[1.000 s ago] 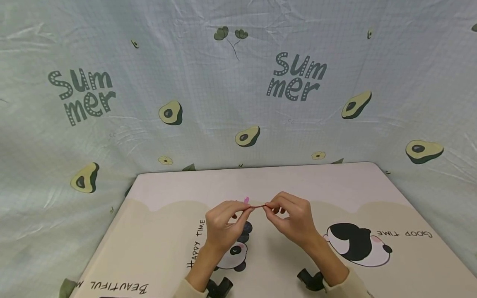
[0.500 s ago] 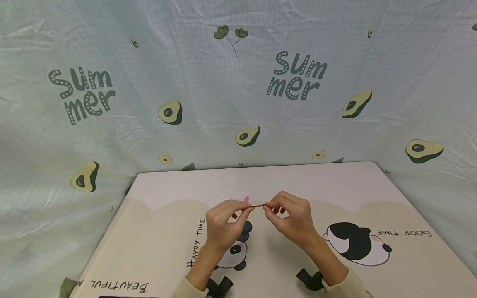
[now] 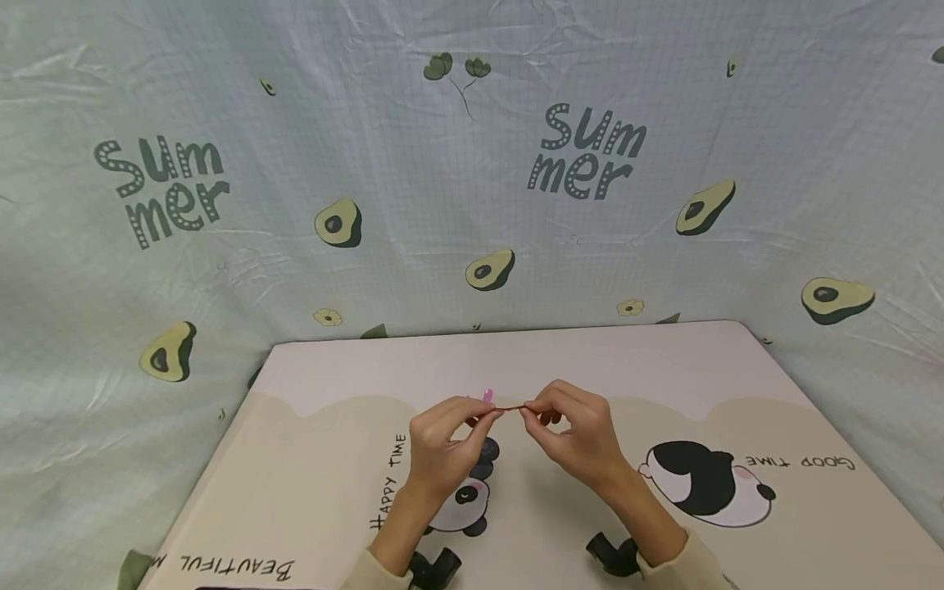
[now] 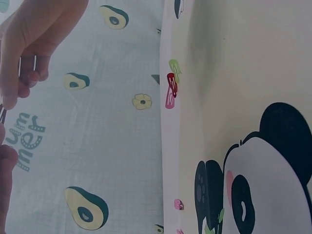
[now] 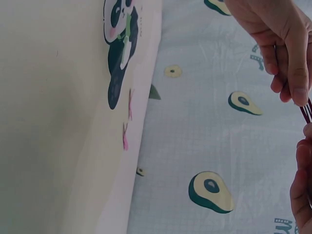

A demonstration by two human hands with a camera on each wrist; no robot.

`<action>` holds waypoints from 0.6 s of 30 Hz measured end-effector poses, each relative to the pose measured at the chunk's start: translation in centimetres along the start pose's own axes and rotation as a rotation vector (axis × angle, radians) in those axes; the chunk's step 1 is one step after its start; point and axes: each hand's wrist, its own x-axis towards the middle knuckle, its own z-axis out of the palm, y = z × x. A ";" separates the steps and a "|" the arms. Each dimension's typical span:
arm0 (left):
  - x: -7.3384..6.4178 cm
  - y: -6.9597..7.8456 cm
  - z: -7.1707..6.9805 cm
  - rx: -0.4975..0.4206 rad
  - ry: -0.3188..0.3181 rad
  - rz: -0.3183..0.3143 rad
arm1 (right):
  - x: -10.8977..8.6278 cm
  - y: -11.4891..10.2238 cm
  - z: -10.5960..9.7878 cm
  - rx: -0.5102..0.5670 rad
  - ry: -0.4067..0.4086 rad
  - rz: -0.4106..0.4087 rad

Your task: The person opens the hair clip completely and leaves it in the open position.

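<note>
Above the table's middle, the left hand (image 3: 446,438) and the right hand (image 3: 578,430) face each other. Between them stretches a thin red hair clip (image 3: 509,408), each end pinched between a thumb and fingertips. In the right wrist view the clip (image 5: 306,111) shows narrow dark red strips with gaps between them, though the fingers cover its ends. Just beyond the left fingertips a pink hair clip (image 3: 487,395) lies on the table. The left wrist view reveals a green hair clip (image 4: 174,68), a second red hair clip (image 4: 172,84) and a pink one lying close together.
A pale mat printed with pandas and words covers the table (image 3: 310,467). Small pink pieces (image 4: 179,204) lie near its far edge. Behind it hangs a curtain (image 3: 413,164) with avocado prints. Black elbow-shaped devices (image 3: 614,554) sit by both wrists.
Both hands and the red hair clip stay almost in place. The left hand's lower fingers have shifted slightly to the right.
</note>
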 end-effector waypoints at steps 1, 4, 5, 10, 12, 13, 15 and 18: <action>0.0 0.0 0.0 -0.001 -0.001 0.000 | 0.0 0.0 0.0 0.003 -0.002 0.001; -0.1 -0.1 0.0 -0.001 -0.001 0.002 | 0.0 0.0 0.0 0.008 -0.004 0.001; -0.1 -0.1 0.0 -0.001 0.000 0.003 | 0.0 0.0 0.0 0.007 -0.004 0.001; -0.2 -0.1 0.1 0.003 0.006 0.012 | -0.1 0.0 0.1 0.002 -0.001 0.000; -0.2 -0.1 0.1 0.002 0.008 0.009 | -0.1 0.0 0.1 0.000 -0.001 0.001; -0.2 -0.1 0.1 0.001 0.008 0.008 | -0.2 0.0 0.1 -0.001 -0.001 0.002; -0.2 -0.1 0.1 -0.001 0.009 0.005 | -0.2 0.0 0.1 -0.003 0.000 0.002; -0.2 -0.1 0.1 -0.002 0.010 0.004 | -0.2 0.0 0.1 -0.004 0.002 0.002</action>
